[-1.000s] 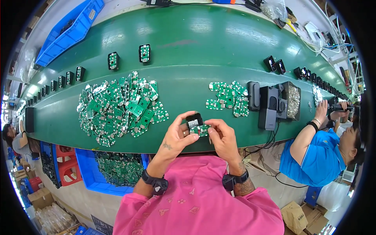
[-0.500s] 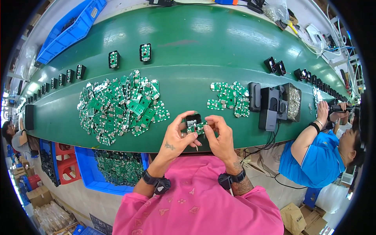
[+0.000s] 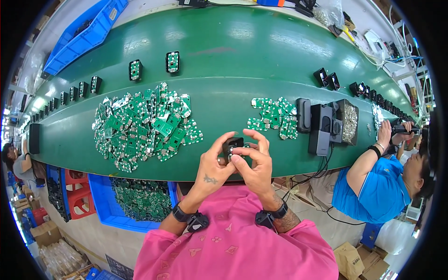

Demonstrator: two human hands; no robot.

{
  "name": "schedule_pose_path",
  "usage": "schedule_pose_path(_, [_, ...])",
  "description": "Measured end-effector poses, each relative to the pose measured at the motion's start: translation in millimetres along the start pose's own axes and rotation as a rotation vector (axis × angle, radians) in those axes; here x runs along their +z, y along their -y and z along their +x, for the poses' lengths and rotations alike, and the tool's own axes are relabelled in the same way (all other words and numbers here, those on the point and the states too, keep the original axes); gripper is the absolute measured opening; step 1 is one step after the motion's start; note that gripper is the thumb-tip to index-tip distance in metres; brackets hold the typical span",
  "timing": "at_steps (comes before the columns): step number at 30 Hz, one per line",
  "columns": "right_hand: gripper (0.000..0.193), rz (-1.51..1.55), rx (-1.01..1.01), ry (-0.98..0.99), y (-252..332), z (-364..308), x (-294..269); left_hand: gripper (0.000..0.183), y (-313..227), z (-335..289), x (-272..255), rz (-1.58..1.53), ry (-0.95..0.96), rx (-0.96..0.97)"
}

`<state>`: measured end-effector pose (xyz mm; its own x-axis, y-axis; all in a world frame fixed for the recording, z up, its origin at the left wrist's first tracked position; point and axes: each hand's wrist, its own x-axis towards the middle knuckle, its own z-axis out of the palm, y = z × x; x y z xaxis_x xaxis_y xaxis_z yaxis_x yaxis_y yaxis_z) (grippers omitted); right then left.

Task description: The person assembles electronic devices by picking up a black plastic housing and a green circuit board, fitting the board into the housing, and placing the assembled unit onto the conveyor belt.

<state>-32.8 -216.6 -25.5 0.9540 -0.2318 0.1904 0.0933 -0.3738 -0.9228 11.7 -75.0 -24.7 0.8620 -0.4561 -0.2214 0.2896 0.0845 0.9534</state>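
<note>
Near the front edge of the green table, my left hand (image 3: pixel 212 170) is wrapped around a small black plastic housing (image 3: pixel 234 141). My right hand (image 3: pixel 255 164) closes on the same housing from the other side, its thumb pressed at the opening and its index finger arched above. Only a few bright metallic bits show between the fingers; the circuit board there is mostly hidden. To the left lies a big heap of green circuit boards (image 3: pixel 140 126), and a smaller pile of circuit boards (image 3: pixel 273 116) sits to the right.
Black housings with boards (image 3: pixel 172 62) stand in a row at the left. Right of the small pile are a black device (image 3: pixel 319 130) and a tray of small metal parts (image 3: pixel 350 122). A blue crate (image 3: pixel 105 205) of boards sits below the table edge. A co-worker in blue (image 3: pixel 382 189) works at right.
The circuit board, visible in my fingers before, is now mostly hidden at the housing. My right hand has moved left and in over it, thumb pressing, and the housing has been tilted.
</note>
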Motion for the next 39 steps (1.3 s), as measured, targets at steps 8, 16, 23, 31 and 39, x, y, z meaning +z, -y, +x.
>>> schedule_pose_path(8, [0.016, 0.379, 0.198, 0.004, -7, -4, 15, 0.058, 7, -1, -2, -0.014, -0.008, 0.021])
schedule_pose_path(16, [0.006, 0.426, 0.132, -0.030, -9, -19, 14, 0.063, 11, -17, -5, -0.284, -0.096, 0.032])
schedule_pose_path(23, [0.010, -0.143, -0.223, 0.035, 21, -6, -2, 0.067, -1, -34, -12, -0.052, -0.156, 0.185])
schedule_pose_path(31, [0.014, -0.254, -0.297, 0.171, 27, -7, -8, 0.066, -3, -42, -16, 0.121, -0.163, 0.246])
schedule_pose_path(39, [0.016, -0.355, -0.366, 0.165, 26, -10, 0, 0.066, -14, -44, -20, 0.698, -0.154, 0.387])
